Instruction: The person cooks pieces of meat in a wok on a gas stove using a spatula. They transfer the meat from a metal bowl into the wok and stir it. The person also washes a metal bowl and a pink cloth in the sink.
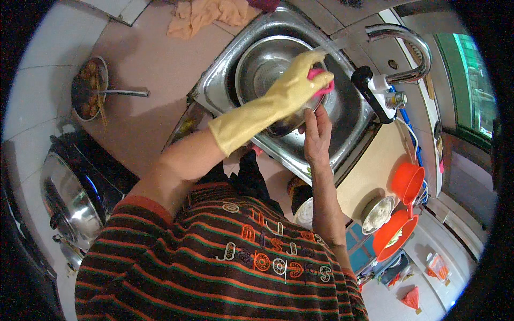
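My left hand (311,74) wears a long yellow rubber glove and grips a pink scrubbing cloth (327,86). It is over a round stainless steel basin (259,74) inside the metal sink (217,86). My bare right hand (317,130) pinches a metal rim just below the cloth, with the thumb and fingers on either side. The gloved forearm covers part of the metalware, so I cannot tell whether that rim belongs to the basin or to a smaller bowl. From the curved chrome faucet (419,52), water runs towards the gloved hand.
Left on the counter is a pan (105,68) with round food, chopsticks and a metal handle. A lidded pot (70,196) stands nearer me. An orange cloth (204,16) lies behind the sink. At right are a red ladle (405,176), a bowl of white food (377,214) and a red basin (381,250).
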`<act>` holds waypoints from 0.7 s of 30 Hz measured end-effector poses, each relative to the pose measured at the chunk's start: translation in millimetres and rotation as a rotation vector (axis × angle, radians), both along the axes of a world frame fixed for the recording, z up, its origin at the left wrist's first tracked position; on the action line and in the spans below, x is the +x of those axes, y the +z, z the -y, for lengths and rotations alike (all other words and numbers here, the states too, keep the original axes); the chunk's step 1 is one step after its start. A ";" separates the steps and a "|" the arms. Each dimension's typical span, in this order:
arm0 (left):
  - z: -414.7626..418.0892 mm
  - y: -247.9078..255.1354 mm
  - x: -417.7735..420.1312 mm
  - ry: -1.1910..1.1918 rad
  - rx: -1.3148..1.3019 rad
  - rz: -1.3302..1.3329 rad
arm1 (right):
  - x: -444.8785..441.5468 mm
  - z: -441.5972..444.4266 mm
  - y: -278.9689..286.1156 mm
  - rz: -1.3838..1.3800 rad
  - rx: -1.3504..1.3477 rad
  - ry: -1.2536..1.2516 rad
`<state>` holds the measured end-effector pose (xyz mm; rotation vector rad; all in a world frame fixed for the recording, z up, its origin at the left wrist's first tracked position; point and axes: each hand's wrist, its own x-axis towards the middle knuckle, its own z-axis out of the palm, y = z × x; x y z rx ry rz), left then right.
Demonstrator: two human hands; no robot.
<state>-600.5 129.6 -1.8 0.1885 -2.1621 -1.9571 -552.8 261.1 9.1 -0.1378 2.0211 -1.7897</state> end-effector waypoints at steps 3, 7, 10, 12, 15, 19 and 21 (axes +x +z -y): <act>7.5 -11.1 -26.3 -0.021 0.392 0.280 | 11.5 6.7 10.6 -0.029 -0.018 -0.035; 16.2 -56.7 -44.3 0.019 0.780 0.604 | 10.4 5.5 18.2 -0.094 0.022 -0.023; 22.2 -114.2 -71.0 0.228 1.078 0.678 | 7.8 -2.7 27.0 -0.063 0.056 -0.009; 29.6 -127.2 -81.9 0.281 1.134 0.591 | 7.1 -11.3 23.8 -0.124 0.100 -0.012; 32.4 -123.8 -90.6 0.437 1.308 0.617 | 11.0 -21.8 29.6 -0.139 0.179 -0.012; 25.0 -58.2 -58.5 0.270 1.414 0.552 | 19.9 -40.0 33.4 -0.112 0.205 -0.051; 33.2 -98.7 -59.3 0.149 1.460 0.452 | 21.3 -39.1 39.6 -0.176 0.195 -0.044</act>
